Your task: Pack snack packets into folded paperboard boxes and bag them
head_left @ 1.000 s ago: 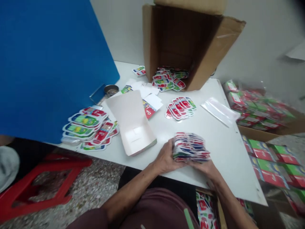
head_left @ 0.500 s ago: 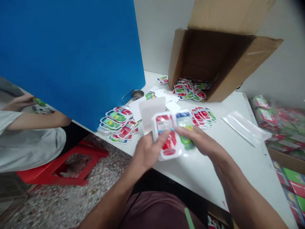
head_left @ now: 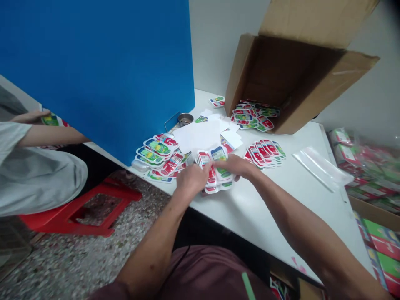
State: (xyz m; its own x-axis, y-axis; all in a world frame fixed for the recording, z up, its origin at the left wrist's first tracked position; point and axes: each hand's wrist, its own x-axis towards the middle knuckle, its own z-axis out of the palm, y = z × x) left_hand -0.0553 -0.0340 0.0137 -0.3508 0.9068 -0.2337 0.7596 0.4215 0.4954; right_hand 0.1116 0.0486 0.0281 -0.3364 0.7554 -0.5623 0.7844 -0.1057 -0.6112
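Red-and-green packets (head_left: 218, 154), pinched as a loose stack by the left hand (head_left: 191, 179) and right hand (head_left: 235, 165) (grip clenched), could slide apart across the tabletop (head_left: 281, 200) if pressure slackens.

Head-worn view — looking down at left hand (head_left: 191, 179) and right hand (head_left: 235, 165).

The packs (head_left: 218, 154) are glossy plastic and the table (head_left: 275, 208) is smooth and white, with matt paper sheets (head_left: 196, 135) at twelve o'clock. The box (head_left: 290, 83) at one o'clock is rough brown cardboard, the stool (head_left: 118, 189) at eight o'clock is shiny red plastic, and the tin (head_left: 185, 119) at eleven o'clock is metal.
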